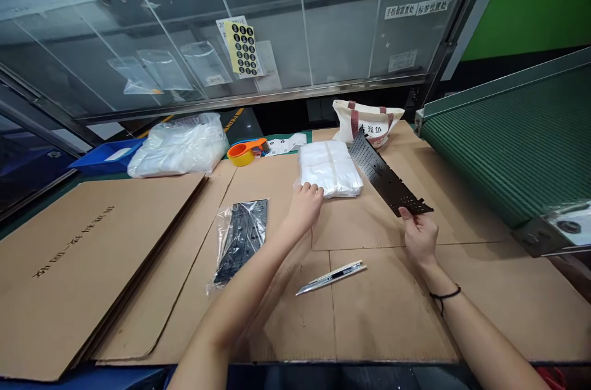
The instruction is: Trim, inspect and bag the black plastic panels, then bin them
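Note:
My right hand (421, 235) grips one end of a black perforated plate (385, 178), which is held up at a slant above the table. My left hand (307, 204) has its fingers curled closed at the near left corner of a banded stack of clear plastic bags (330, 168); the fingertips are partly hidden. Left of my left forearm, a second black plate (242, 239) lies inside a clear bag. A utility knife (331, 277) with a pale handle rests on the cardboard between my arms.
Flat cardboard sheets (92, 254) are stacked at the left. Along the back are a blue tray (104, 157), a bulky plastic bundle (180, 144), an orange tape dispenser (249, 149) and a cloth bag (364, 122). A green conveyor (512, 131) runs at the right.

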The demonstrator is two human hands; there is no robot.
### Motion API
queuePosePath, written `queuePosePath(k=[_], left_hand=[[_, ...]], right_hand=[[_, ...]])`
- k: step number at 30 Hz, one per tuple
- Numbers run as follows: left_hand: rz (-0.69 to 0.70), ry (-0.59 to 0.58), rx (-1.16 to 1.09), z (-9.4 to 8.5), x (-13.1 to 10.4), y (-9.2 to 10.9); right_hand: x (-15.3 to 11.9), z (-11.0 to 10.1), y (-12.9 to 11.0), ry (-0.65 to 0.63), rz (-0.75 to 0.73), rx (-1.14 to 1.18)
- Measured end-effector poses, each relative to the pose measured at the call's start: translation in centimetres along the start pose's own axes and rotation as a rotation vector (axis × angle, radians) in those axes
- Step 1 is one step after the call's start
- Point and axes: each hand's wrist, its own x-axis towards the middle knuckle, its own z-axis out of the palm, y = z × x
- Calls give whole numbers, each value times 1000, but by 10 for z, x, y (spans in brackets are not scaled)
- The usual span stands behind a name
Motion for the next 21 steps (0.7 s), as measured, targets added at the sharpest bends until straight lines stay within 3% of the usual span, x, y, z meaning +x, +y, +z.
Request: queuePosePath(k=[9, 15, 21], left_hand=[[63, -155, 38, 0, 31, 0], [-10, -188, -26, -10, 56, -17], [-71, -206, -146, -2, 69, -27]], right_hand=[[-1, -1, -7, -22, -14, 56], [-4, 0, -11, -67, -38, 74], [-7, 2, -12, -92, -62, 61]])
